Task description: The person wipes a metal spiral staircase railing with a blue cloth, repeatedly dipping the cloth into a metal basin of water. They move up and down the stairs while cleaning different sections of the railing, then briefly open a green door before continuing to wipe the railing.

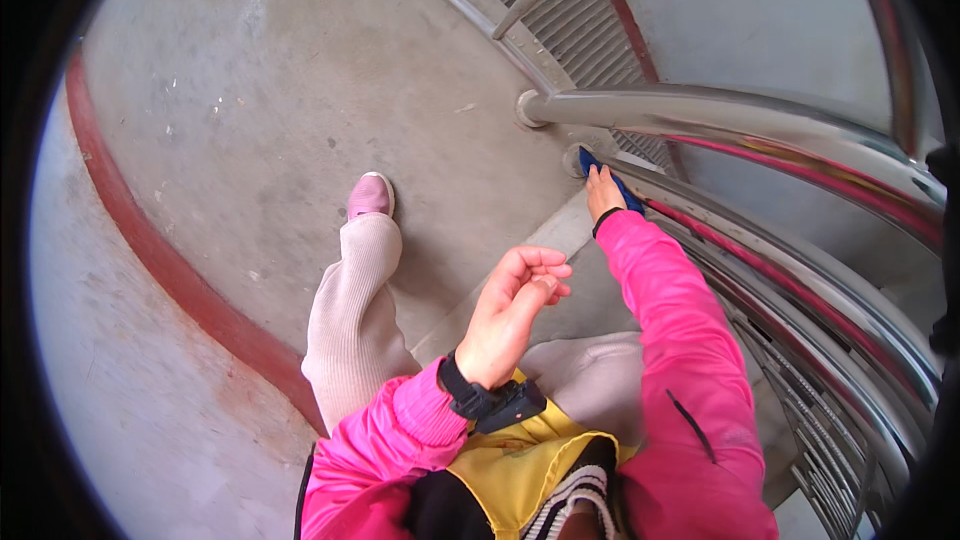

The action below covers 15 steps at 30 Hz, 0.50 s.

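My right hand (604, 195) presses a blue cloth (587, 159) against a metal stair railing (705, 202), low down near the round base of one of its posts. The cloth shows on both sides of the fingers. My left hand (506, 315) is raised in front of my body, palm turned inward, with the fingers loosely curled and the thumb near them; nothing shows in it. A black strap with a dark device (510, 406) is around the left wrist.
A thick, shiny handrail (675, 106) curves off to the right. Beyond it, ribbed stairs (555, 15) descend beside a wall with a red border. Another red border (172, 262) runs along the wall at left. My pink shoe (370, 196) stands on the concrete landing (285, 112).
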Motion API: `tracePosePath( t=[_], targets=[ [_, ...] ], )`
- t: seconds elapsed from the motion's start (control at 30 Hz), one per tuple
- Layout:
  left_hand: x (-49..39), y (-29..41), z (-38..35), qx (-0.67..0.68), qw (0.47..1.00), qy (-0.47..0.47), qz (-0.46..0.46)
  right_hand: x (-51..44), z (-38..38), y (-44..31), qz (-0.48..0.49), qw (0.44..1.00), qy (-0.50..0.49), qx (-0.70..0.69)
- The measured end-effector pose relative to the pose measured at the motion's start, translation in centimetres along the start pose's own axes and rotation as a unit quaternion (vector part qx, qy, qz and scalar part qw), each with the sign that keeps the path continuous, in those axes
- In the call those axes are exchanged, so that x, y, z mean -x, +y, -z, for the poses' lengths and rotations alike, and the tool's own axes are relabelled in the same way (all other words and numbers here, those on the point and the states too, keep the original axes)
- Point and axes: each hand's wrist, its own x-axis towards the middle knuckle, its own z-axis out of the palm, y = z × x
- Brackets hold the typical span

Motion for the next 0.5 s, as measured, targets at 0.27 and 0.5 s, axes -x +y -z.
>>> tracePosePath(
  t=[0.27, 0.5],
  targets=[
    [-1.4, 1.1, -1.5, 0.032, 0.999, -0.015, -0.027, 16.6, 5.2, 6.7, -0.222, 0.924, 0.236, -0.203],
    [-1.8, 2.6, -1.8, 0.072, 0.997, -0.037, -0.018, 34.6, 15.7, 13.8, -0.229, 0.772, 0.466, -0.366]
  ],
)
